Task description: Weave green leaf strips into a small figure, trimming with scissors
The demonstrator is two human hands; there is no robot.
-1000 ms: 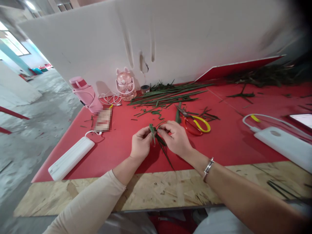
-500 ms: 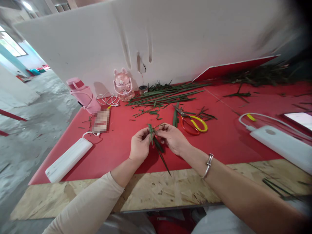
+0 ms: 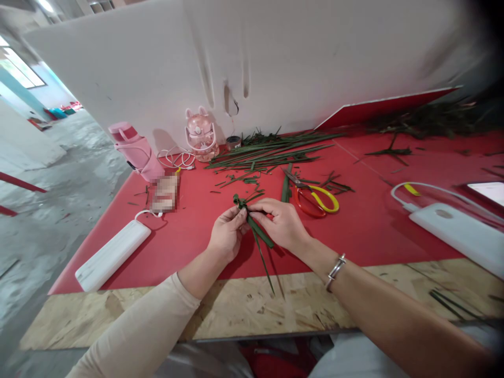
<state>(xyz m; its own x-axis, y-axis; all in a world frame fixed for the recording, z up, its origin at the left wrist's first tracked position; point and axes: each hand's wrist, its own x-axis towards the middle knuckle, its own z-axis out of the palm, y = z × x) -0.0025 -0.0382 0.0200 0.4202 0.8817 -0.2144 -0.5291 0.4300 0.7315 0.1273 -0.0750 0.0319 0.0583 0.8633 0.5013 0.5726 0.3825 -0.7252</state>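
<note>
My left hand and my right hand meet over the red mat, both pinched on a folded green leaf strip. The strip's folded top sticks up between my fingertips and its long thin ends trail down toward the table's front edge. Orange and yellow scissors lie just right of my right hand. A pile of long green leaf strips lies behind my hands near the white wall.
A white power bank with a cable lies at the left. Pink bottles stand at the back left. Another white device with a cable sits at the right. Bare chipboard runs along the front edge.
The strip's top has been folded over into a loop between my fingertips. My hands stay together at the same spot and the trailing ends have swung slightly.
</note>
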